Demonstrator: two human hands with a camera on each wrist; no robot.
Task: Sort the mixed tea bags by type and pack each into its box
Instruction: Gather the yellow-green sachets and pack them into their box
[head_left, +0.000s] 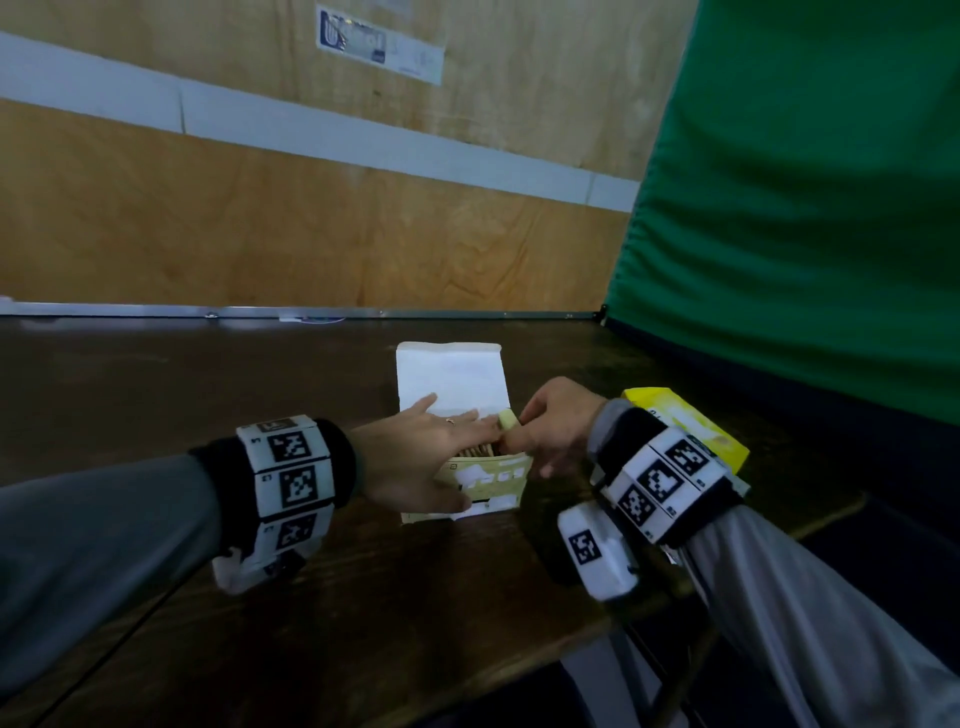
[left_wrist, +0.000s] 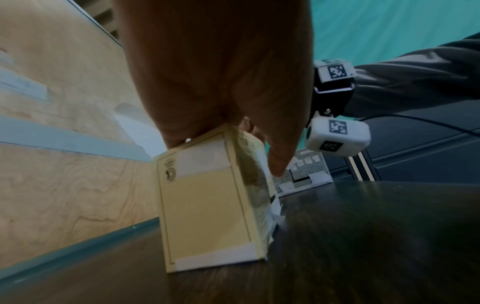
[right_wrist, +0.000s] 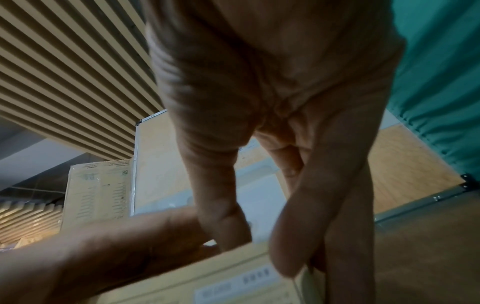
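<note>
Evidently the packing is well along, though how near its end cannot be settled from these views. A pale yellow box (head_left: 488, 480) stands upright on the dark surface (head_left: 156, 395) with its white lid (head_left: 449, 376) thrown back towards the wall, and a row of tea bags (head_left: 475, 451) is seen standing inside it. The left hand (head_left: 415, 457) is laid over the box's left side, the fingers stretched across the open top and the thumb against the front face, so its grip is spread rather than curled; the box is steadied, not clasped. A small pale object (head_left: 506, 419), probably a tea bag or its tag, is pinched between the thumb and fingers of the right hand (head_left: 558, 431) right at the box's opening. A second, brighter yellow box (head_left: 691, 431) lies just behind the right wrist; whether it is open, filled or empty cannot be told, as most of it is hidden. No loose tea bags are seen on the surface. It is judged that at least one type is nearly packed, with the present bag to be tucked in and the lid to be closed. In the right wrist view a further carton (right_wrist: 98, 191) is seen beyond the hands.
</note>
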